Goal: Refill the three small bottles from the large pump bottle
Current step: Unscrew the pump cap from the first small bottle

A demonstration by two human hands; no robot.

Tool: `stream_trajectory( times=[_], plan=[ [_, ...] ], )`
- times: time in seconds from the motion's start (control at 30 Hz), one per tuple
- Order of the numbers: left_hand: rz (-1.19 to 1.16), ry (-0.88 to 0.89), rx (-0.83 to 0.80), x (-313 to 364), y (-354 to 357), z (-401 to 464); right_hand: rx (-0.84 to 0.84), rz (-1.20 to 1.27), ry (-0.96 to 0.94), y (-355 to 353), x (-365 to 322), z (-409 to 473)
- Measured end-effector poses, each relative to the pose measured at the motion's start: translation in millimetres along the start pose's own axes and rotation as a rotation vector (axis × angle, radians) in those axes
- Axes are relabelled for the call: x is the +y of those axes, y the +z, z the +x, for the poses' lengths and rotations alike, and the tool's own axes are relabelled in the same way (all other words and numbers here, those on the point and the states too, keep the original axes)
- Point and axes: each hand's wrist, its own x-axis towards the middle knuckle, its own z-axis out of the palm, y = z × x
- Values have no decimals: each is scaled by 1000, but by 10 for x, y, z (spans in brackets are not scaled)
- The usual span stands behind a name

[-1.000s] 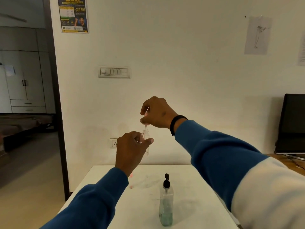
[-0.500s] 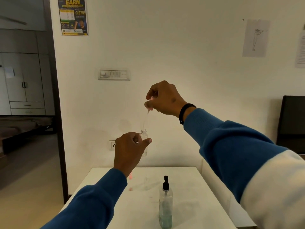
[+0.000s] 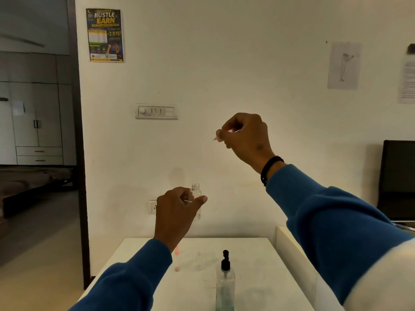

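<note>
- White wall [image 3: 235,75] behind, carrying a switch plate [image 3: 156,111], a yellow-and-blue poster [image 3: 105,35] upper left, a pencil sketch on paper [image 3: 343,65] upper right and a socket [image 3: 152,206] low down.
- Doorway at left, opening on a cupboard [image 3: 37,122] with drawers.
- Dark screen [image 3: 397,178] at the right edge.
- White tabletop [image 3: 258,265] below, lightly smudged; two small pink spots [image 3: 177,259] lie on it, too blurred to identify.
- Large pump bottle [image 3: 225,286], clear with a black pump head, upright on the tabletop near the front edge, untouched, well below both hands.
- Small bottle [image 3: 196,199], clear, neck open and cap off, upright, held in the air above the far part of the tabletop.
- Left hand [image 3: 177,209]: fingers and thumb wrapped round the small bottle's body, neck showing above the fingers.
- Right hand [image 3: 244,135]: raised higher and to the right, well apart from the small bottle, fingers curled and pinching a small pink cap with a thin tube [image 3: 221,134], tip angled down-left.
- Right wrist: black band [image 3: 270,168].
- Both arms: blue sleeves [image 3: 332,221].
</note>
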Motion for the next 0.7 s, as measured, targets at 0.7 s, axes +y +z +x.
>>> stream_trajectory(
  times=[0.7],
  plan=[
    [-144, -146, -13, -787, 349, -595, 81, 102, 421, 767, 1104, -1249]
  ],
)
